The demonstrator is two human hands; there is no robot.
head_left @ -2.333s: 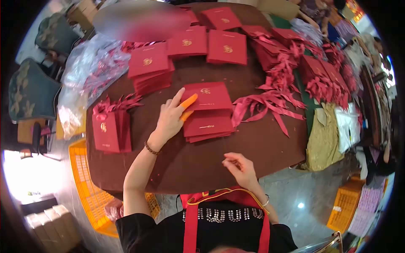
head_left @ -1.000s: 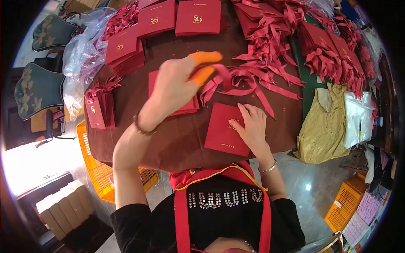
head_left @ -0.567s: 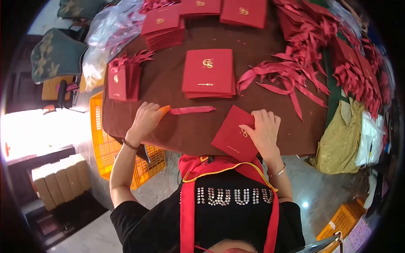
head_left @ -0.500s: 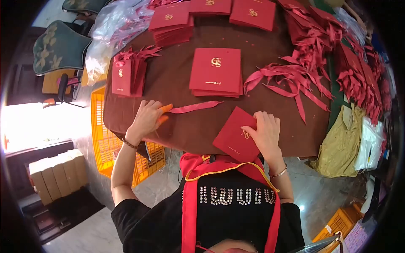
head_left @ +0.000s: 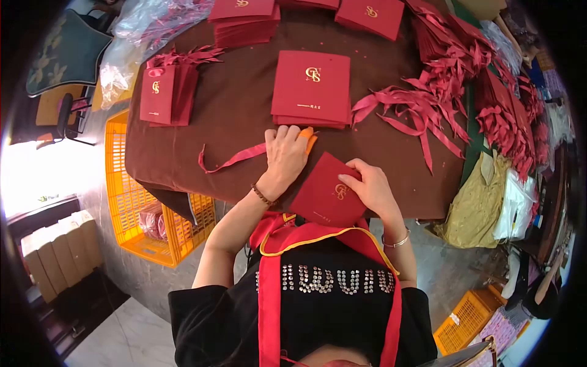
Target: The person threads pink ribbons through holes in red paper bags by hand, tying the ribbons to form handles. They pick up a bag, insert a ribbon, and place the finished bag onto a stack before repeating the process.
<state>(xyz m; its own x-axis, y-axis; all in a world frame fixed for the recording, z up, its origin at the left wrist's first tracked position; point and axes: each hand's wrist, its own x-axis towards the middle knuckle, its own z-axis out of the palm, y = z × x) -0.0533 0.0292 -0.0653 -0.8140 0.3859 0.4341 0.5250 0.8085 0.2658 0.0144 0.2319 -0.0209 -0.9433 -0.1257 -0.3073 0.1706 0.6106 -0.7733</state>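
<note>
My right hand (head_left: 372, 188) grips the right edge of a flat red paper bag (head_left: 328, 194) with a gold logo, its thumb on top. The bag lies tilted at the table's near edge. My left hand (head_left: 286, 156), with orange covers on fingertips, is closed on one end of a red ribbon (head_left: 238, 158). The rest of that ribbon trails leftward over the brown cloth. Just beyond my hands lies a stack of similar red bags (head_left: 312, 88). A heap of loose red ribbons (head_left: 416, 113) lies to its right.
More red stacks stand at the far side, including one stack (head_left: 244, 24). Ribboned bags (head_left: 160, 98) lie at the left, others (head_left: 504, 110) at the right. An orange crate (head_left: 147, 244) stands below the table's left edge, a gold sack (head_left: 474, 211) by its right.
My left hand has moved right, towards the bag, drawing the ribbon so it now trails to the left. My right hand still holds the bag, shifted slightly left. The view has shifted a little.
</note>
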